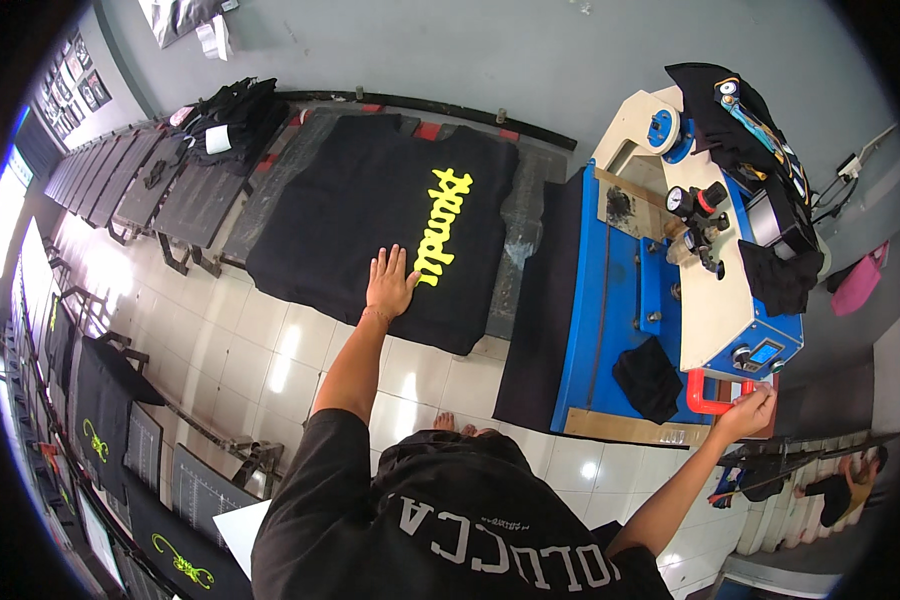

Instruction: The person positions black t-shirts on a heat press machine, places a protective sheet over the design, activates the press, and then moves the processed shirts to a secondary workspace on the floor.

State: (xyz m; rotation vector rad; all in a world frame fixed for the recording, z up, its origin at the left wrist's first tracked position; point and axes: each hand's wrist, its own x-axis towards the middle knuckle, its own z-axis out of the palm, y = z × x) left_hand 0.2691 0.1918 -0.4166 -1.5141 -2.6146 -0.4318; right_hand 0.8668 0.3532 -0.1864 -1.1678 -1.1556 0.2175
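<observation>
My left hand point(393, 285) lies flat, fingers stretched out, on a black shirt point(330, 220) spread over a dark board. Its fingertips rest beside the bright yellow lettering point(440, 232) printed on the cloth. Out to the right, my right hand point(750, 412) is wrapped round the red handle point(705, 405) at the front of a blue and cream heat press point(718, 300). A small control box with a lit screen point(766, 351) sits just above that handle. On the press's blue part, near the handle, rests a crumpled black cloth point(649, 380).
Black garments point(240, 115) are heaped at the far left, by a row of dark printing boards point(200, 207). Shirts with yellow prints point(182, 565) lie on a rack at the lower left. A pressure gauge point(679, 201) stands on the press. Another person point(850, 492) is at the far right.
</observation>
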